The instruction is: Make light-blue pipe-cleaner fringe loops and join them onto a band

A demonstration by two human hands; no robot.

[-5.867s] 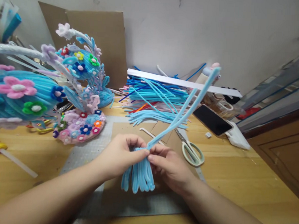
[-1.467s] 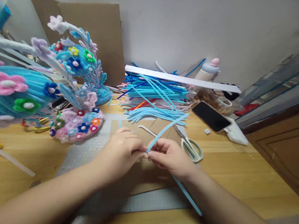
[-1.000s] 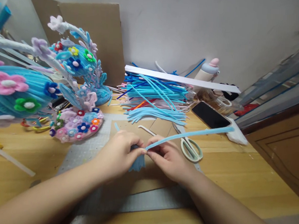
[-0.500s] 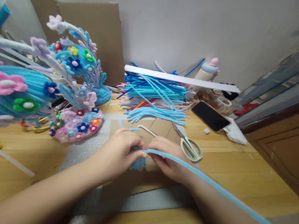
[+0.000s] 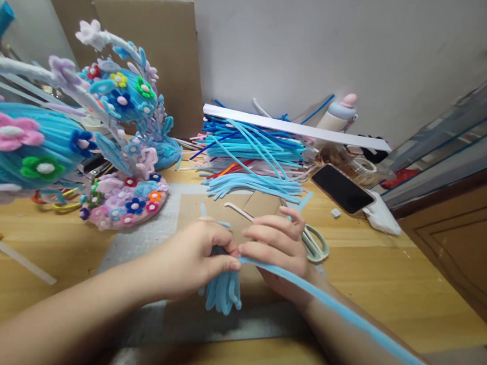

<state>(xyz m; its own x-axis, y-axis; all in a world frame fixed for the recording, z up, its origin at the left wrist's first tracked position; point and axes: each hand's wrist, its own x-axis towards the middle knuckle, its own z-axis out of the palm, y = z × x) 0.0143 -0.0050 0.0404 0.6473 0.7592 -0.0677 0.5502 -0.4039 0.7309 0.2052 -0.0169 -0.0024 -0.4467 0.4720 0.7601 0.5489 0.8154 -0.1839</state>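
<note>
My left hand (image 5: 207, 259) pinches a bundle of light-blue pipe cleaners (image 5: 223, 296) whose bent, looped ends hang below the fingers. From its thumb tip one long light-blue pipe cleaner (image 5: 323, 295) runs right, across my right wrist and forearm. My right hand (image 5: 279, 247) is close against the left fingertips, its fingers partly curled and its thumb hidden. A short light-blue end (image 5: 307, 200) sticks out beyond its raised fingers. Behind the right hand lie scissors (image 5: 317, 245) with pale green handles, the blades mostly covered.
Under the hands lie cardboard (image 5: 193, 212) and a grey cutting mat (image 5: 129, 253). Pipe cleaners are piled (image 5: 256, 161) at the back beneath a white strip (image 5: 295, 128). A phone (image 5: 343, 189) lies right. Flower-covered decorations (image 5: 124, 198) stand left, a bottle (image 5: 337, 115) behind.
The looped bundle now hangs lower and shows more fully below my left hand. My right hand has turned, its fingers raised and now covering much of the scissors. A blue end appears beyond them.
</note>
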